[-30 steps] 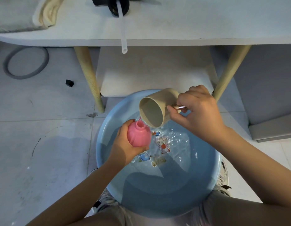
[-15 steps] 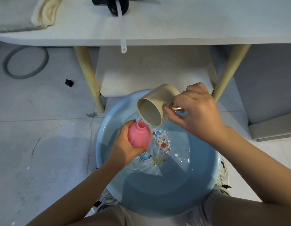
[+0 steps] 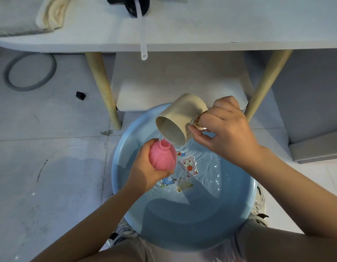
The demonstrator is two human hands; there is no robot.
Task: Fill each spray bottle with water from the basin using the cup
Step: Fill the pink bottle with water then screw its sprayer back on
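Observation:
My left hand [image 3: 145, 169] grips a round pink spray bottle [image 3: 163, 156] without its cap, holding it over the left part of the blue basin [image 3: 126, 210]. My right hand [image 3: 226, 135] holds the beige cup [image 3: 180, 118] by its metal handle. The cup is tipped steeply, mouth down and to the left, its lip just above the bottle's open neck. A thin stream of water runs from the lip into the neck. Water with ripples fills the basin over cartoon pictures on its bottom.
A white table [image 3: 201, 35] stands beyond the basin on wooden legs [image 3: 105, 91], with a lower shelf [image 3: 173, 82]. A black spray head with a clear tube [image 3: 142, 35] lies on the table's edge, beside a folded towel [image 3: 22, 14]. A grey ring [image 3: 29, 72] lies on the tiled floor.
The cup has tipped further, its base rising and its mouth turning more downward. The bottle and my left hand have stayed almost still.

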